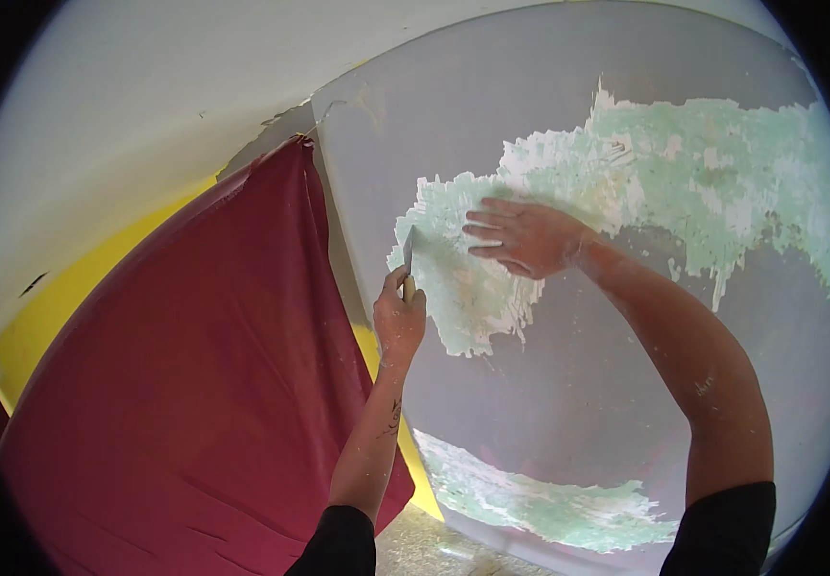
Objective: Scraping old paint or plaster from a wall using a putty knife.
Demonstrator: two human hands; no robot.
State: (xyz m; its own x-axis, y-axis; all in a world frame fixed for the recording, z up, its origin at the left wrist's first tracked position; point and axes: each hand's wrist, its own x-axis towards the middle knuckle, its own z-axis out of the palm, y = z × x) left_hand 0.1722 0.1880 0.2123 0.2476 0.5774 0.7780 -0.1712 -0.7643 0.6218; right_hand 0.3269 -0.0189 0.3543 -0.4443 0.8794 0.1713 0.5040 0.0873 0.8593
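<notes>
Left hand (399,317) fingers clamped on scraper (409,252), thin blade edge-on against wall (568,384), right hand (520,237) flat, fingers spread on bare pale-green patch (693,173), grey paint around, red cloth (194,384) left.

Room in a home mid-renovation, by the look of it. Grey wall (568,384) w/ big patches scraped down to pale green and white underlayer (684,173). Red cloth (194,384) draped over sth bulky beside it (can't tell what's under it). Yellow wall (69,298) behind, white ceiling (165,96), speckled floor (424,547).
</notes>
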